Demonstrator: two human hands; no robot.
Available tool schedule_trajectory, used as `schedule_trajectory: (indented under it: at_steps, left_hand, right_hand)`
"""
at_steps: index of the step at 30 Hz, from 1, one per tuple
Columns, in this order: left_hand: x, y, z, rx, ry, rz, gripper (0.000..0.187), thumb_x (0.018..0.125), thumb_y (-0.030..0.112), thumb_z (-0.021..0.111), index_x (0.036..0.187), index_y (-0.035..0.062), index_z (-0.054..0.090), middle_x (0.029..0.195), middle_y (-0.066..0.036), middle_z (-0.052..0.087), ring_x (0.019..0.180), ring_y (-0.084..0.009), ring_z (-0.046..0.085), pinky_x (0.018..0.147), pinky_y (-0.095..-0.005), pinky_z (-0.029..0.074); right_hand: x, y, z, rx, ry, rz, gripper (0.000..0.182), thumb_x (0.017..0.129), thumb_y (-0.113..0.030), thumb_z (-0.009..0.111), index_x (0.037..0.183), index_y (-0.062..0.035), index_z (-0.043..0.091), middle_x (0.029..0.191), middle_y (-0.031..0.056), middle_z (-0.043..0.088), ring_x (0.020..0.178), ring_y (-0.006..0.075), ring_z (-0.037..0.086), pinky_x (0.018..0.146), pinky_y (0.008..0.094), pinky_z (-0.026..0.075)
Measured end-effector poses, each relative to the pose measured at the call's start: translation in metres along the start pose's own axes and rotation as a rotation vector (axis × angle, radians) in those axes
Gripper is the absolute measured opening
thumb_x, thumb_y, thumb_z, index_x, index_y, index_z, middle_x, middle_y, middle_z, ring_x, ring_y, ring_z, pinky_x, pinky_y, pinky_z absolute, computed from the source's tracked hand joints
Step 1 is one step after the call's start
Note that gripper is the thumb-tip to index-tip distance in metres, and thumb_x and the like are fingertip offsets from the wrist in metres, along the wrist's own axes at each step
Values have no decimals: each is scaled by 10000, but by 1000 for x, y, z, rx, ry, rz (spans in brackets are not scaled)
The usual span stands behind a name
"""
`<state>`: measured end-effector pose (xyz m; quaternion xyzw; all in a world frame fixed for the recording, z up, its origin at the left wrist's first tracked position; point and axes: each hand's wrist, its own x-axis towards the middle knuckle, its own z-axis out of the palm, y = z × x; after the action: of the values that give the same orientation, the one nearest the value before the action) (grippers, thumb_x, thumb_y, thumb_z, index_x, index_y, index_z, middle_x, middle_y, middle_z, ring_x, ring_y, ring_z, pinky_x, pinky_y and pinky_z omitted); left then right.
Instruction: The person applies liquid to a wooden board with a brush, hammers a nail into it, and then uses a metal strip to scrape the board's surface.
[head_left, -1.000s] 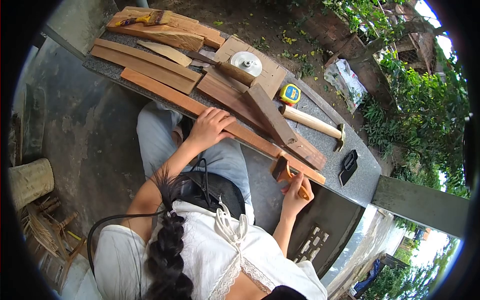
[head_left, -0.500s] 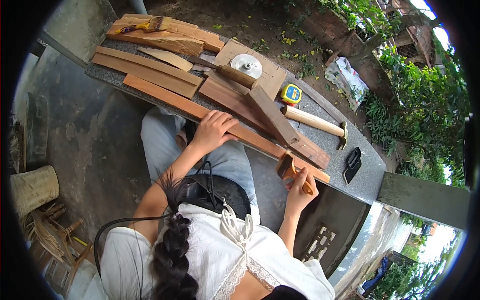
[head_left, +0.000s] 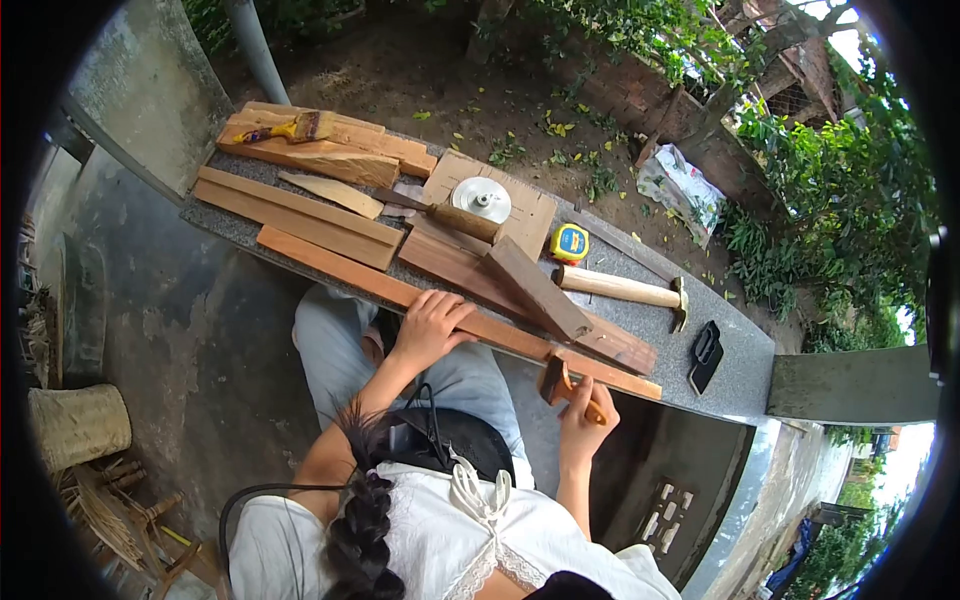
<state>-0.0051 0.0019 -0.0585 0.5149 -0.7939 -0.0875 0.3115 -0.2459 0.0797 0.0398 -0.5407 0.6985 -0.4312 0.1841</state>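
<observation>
A long reddish wooden strip [head_left: 500, 333] lies along the near edge of the granite slab. My left hand [head_left: 430, 325] grips it near its middle, fingers over the top. In my right hand [head_left: 587, 418] is a paintbrush [head_left: 567, 384] with an orange-brown wooden handle. Its dark bristle end is against the strip's near side, a short way in from the right end. Just behind the strip lie a dark wooden board [head_left: 470, 275] and a brown wooden block [head_left: 540, 290] resting slantwise across it.
On the granite slab [head_left: 735, 345] are a hammer [head_left: 625, 287], a tape measure [head_left: 569, 243], a black holder [head_left: 706, 357], a wooden-handled tool [head_left: 465, 222] and a silver disc [head_left: 481, 200]. Several boards and a yellow-handled brush [head_left: 290, 130] lie at the left.
The paintbrush has shifted a little left along the strip and toward me. My left hand keeps its hold. The whole view has tilted, so the slab sits lower in the picture.
</observation>
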Motion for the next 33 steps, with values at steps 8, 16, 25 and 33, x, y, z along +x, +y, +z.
schedule_trajectory:
  at_steps: [8,16,25,33]
  left_hand:
    - [1,2,-5,2,-10,11,475,715,383,756,1095,121,643,1038,-40,614,1034,-226,566,983,-379,395]
    - [1,0,-4,19,-11,18,478,722,392,746,1101,121,640,1043,-39,613,1041,-226,562,988,-385,391]
    - [1,-1,1,28,-7,30,480,715,395,748,1094,123,636,1041,-39,599,1039,-250,554,987,-400,388]
    - [-1,-3,7,37,-1,27,484,712,393,758,1101,129,643,1059,-43,615,1034,-258,568,973,-404,393]
  right_hand:
    - [40,57,-61,-28,308,106,334,1010,-202,526,786,22,633,589,-6,566,464,24,484,384,187,321]
    - [16,-1,7,100,27,9,285,971,-125,573,749,45,630,599,31,567,492,59,497,447,246,351]
    - [52,26,-49,-127,269,99,295,976,-147,566,760,37,648,568,33,586,458,48,506,411,233,362]
    - [33,17,-22,135,194,224,253,946,-115,605,748,30,667,590,24,603,463,47,517,436,231,401]
